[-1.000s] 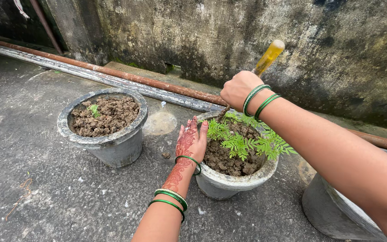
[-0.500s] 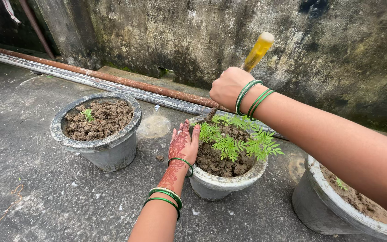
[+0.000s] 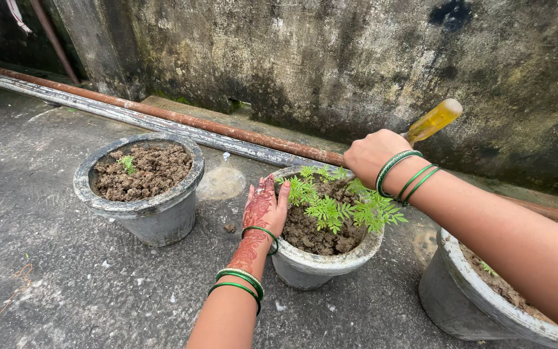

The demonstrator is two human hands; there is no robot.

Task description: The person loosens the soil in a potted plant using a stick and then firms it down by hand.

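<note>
your left hand (image 3: 265, 208) lies flat and open against the rim of the grey pot (image 3: 318, 262) on the concrete floor (image 3: 66, 278), your right hand (image 3: 372, 155) gripping a yellow-handled tool (image 3: 433, 120) above its leafy seedling (image 3: 337, 200).

Hands (image 3: 265, 208) on pot (image 3: 318, 265) w/ tool (image 3: 433, 121)

One head-worn camera is looking steeply down and forward from close range, facing the mossy wall (image 3: 356, 58), taking in concrete floor (image 3: 66, 278) and pots.
</note>
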